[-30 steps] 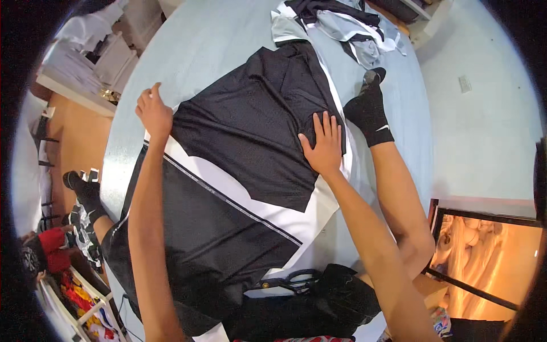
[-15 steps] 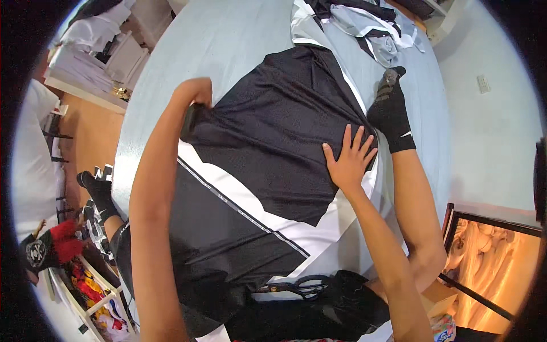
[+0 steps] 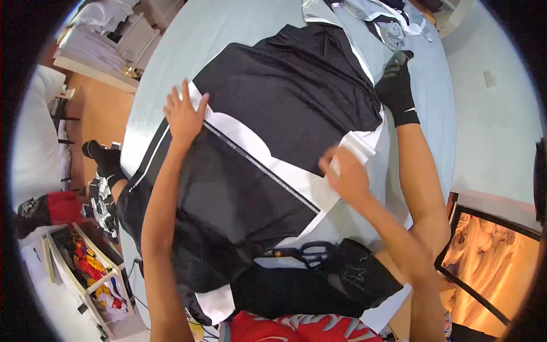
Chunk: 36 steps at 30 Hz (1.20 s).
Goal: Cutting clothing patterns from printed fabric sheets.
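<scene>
A piece of black fabric (image 3: 279, 97) lies over a white layer (image 3: 236, 131) on the pale grey table. Closer to me is a second black fabric piece (image 3: 233, 188), edged with a narrow printed band (image 3: 250, 162). My left hand (image 3: 185, 117) is open, palm down with fingers spread, where this band meets the white layer. At the right edge of the upper black piece, my right hand (image 3: 350, 176) has bent, blurred fingers beside a turned-up white flap (image 3: 358, 145); whether it grips the flap cannot be told. Black-handled shears (image 3: 310, 255) lie near my lap.
My bare right leg with a black sock (image 3: 397, 88) stretches along the right side of the fabric. Grey and white fabric scraps (image 3: 387, 28) lie at the far end. At left stands a shelf (image 3: 85, 279) with coloured cloth. A heater-like glowing panel (image 3: 484, 256) is at right.
My left hand has let go of the upper black fabric's left edge and come down nearer me. That fabric now lies spread out further left. My right hand has lifted from it and moved nearer.
</scene>
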{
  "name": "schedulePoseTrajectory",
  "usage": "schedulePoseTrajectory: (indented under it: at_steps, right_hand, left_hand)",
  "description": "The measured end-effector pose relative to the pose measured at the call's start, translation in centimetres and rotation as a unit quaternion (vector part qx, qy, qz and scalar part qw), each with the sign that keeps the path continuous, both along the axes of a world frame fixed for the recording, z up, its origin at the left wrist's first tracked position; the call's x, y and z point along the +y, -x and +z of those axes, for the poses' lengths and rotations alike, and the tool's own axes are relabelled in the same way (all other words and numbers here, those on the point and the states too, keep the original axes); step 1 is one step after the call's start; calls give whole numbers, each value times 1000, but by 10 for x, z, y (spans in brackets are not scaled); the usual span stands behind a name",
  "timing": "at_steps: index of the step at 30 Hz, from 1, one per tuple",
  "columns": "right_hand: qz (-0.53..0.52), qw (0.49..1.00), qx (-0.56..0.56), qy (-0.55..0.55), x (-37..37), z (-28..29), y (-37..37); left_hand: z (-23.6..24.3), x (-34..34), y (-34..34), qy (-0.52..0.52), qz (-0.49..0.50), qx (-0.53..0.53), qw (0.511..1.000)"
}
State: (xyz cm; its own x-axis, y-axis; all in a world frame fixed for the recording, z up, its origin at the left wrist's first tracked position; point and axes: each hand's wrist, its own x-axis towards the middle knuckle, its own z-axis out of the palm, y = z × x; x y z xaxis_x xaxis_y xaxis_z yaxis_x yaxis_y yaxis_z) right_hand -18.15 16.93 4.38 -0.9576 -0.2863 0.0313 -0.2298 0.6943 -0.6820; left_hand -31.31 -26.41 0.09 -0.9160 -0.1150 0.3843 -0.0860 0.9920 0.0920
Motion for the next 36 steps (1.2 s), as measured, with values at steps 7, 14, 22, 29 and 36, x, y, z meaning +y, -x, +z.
schedulePoseTrajectory:
  at_steps: [7, 14, 22, 29, 36]
  right_hand:
    - [427, 883, -142, -134, -11, 47, -179]
    - [319, 926, -78, -189, 23, 31, -178]
    - [303, 922, -57, -235, 63, 15, -162]
    - [196, 898, -276, -281, 159, 29, -151]
    - [160, 738, -654, -47, 242, 34, -152]
  left_hand:
    - [-35, -64, -63, -22, 77, -115, 990]
    - [-55, -85, -62, 19, 60, -106, 992]
    - [40, 89, -125, -141, -139, -110, 974]
    - [62, 220, -253, -267, -337, -264, 863]
    - [50, 223, -270, -216, -310, -274, 884]
